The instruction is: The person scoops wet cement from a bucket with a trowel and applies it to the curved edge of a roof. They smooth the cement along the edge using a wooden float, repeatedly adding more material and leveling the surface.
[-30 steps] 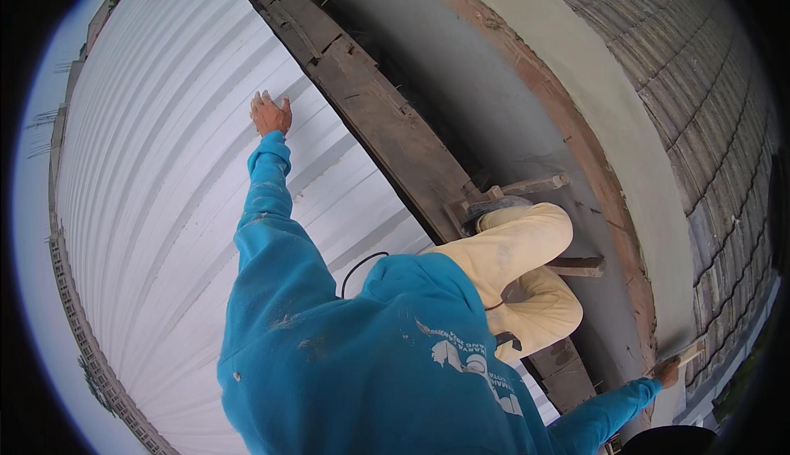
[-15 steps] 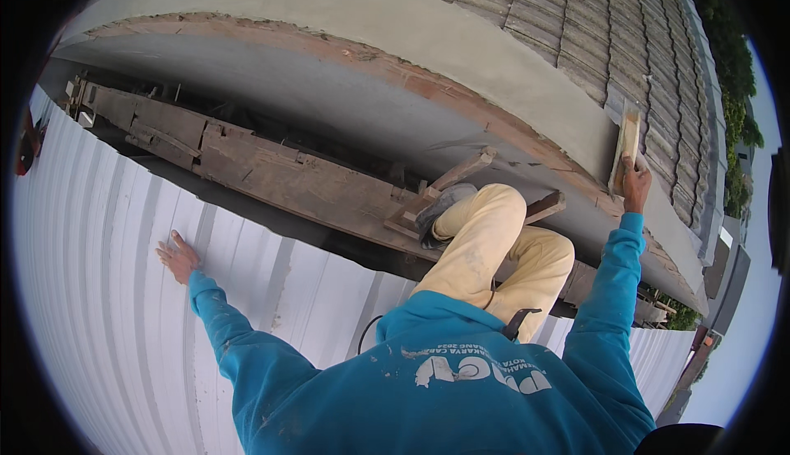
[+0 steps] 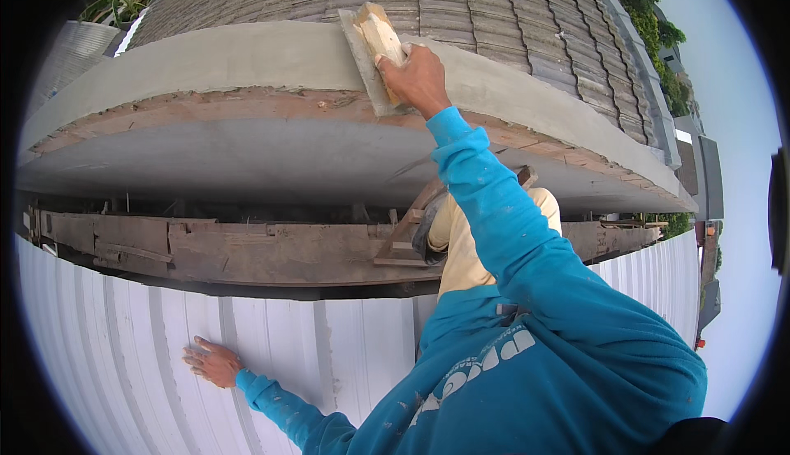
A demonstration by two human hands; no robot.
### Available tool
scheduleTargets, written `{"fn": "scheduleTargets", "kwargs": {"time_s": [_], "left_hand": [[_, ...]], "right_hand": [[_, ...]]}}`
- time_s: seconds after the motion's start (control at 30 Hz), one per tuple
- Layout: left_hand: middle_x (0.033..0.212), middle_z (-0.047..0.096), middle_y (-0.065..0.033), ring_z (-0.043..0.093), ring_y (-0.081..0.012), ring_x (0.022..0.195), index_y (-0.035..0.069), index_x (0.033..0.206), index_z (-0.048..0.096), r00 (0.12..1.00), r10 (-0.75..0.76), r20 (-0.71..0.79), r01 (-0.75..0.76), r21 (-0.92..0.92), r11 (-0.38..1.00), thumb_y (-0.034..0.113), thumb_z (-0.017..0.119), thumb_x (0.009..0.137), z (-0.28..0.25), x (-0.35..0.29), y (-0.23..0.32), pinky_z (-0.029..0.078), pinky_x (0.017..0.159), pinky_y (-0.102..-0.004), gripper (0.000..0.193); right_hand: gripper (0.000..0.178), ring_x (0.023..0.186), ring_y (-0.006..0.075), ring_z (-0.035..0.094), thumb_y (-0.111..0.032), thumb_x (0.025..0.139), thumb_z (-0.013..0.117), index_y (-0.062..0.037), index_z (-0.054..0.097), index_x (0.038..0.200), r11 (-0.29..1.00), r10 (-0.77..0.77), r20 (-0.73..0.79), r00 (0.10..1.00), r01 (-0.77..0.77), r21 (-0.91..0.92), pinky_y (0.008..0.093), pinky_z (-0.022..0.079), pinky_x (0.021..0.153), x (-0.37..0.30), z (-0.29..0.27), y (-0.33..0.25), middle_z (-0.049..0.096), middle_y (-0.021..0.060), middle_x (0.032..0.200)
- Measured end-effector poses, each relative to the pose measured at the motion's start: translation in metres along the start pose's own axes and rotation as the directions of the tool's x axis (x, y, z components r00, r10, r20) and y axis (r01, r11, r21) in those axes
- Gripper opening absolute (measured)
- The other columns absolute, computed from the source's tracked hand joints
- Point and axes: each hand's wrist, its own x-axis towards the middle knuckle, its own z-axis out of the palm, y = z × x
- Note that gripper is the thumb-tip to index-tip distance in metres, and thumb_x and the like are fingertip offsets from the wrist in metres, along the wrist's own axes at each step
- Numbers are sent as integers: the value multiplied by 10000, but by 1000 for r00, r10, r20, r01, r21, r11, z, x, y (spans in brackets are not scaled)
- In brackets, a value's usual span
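My right hand (image 3: 418,79) is closed round the pale wooden grip of a plastering trowel (image 3: 362,58). The flat grey blade lies against the smooth grey plaster band (image 3: 247,58) along the wall's upper edge, tilted across it. Below the band runs a rough strip of exposed reddish brick (image 3: 222,106). Low on the left, my left hand (image 3: 216,363) rests on the white ribbed metal sheeting (image 3: 280,336), fingers spread, holding nothing.
Weathered roof tiles (image 3: 461,2) rise behind the band. Under the grey overhang (image 3: 271,155), brown planks (image 3: 239,253) stretch across a dark gap, with a small wooden bracket (image 3: 407,233) beside my foot. My bent legs in cream trousers (image 3: 465,253) are at the middle. Trees (image 3: 638,11) stand far right.
My right hand has swept the trowel leftward along the plaster band, from its right part to near the middle. My left hand stays on the sheeting; the view has turned.
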Motion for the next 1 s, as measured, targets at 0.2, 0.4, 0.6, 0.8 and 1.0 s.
{"fn": "scheduleTargets", "kwargs": {"time_s": [0.2, 0.4, 0.6, 0.8, 1.0], "left_hand": [[1572, 262, -75, 281, -339, 1424, 188, 1517, 283, 1000, 25, -1, -25, 35, 999, 669, 159, 958, 3, 2, 5, 267, 1173, -425, 748], [1567, 263, -103, 282, -355, 1420, 153, 1513, 290, 989, 100, 106, -111, 102, 988, 668, 133, 958, -34, -12, 19, 244, 1186, -423, 773], [1542, 308, -137, 343, -387, 1380, 132, 1491, 335, 999, 13, -38, -11, 58, 998, 650, 155, 968, 5, 11, -12, 283, 1153, -453, 757], [1493, 386, -146, 427, -385, 1326, 150, 1501, 288, 989, 143, -20, -135, 227, 965, 466, 241, 1023, 8, 12, -2, 400, 1069, -482, 575], [1530, 334, -135, 350, -380, 1377, 109, 1480, 352, 979, 200, 38, -204, 167, 965, 612, 148, 986, -17, -8, 2, 270, 1166, -433, 734]], "right_hand": [[465, 927, 419, 622, -327, 740, 693, 121, 658, 863, 954, -184, 51, 982, 166, 251, 477, 495, 840, 4, 86, -121, 632, 279, 967], [486, 1005, 363, 632, -330, 763, 703, 69, 665, 1037, 853, -30, 273, 962, -118, 508, 434, 493, 890, -18, 24, -96, 650, 257, 1051], [573, 802, 157, 654, -450, 838, 726, 45, 674, 1121, 769, 318, 110, 942, -324, 551, 294, 518, 691, -22, -154, 145, 697, 122, 935], [604, 868, 238, 671, -424, 806, 759, 64, 622, 1134, 920, 377, -517, 769, -247, 303, 353, 527, 774, -42, -234, 318, 687, 177, 993], [465, 916, 402, 600, -319, 804, 715, -7, 541, 1101, 939, 6, -692, 722, -243, -245, 485, 476, 771, -44, -182, 297, 598, 194, 987]]}}
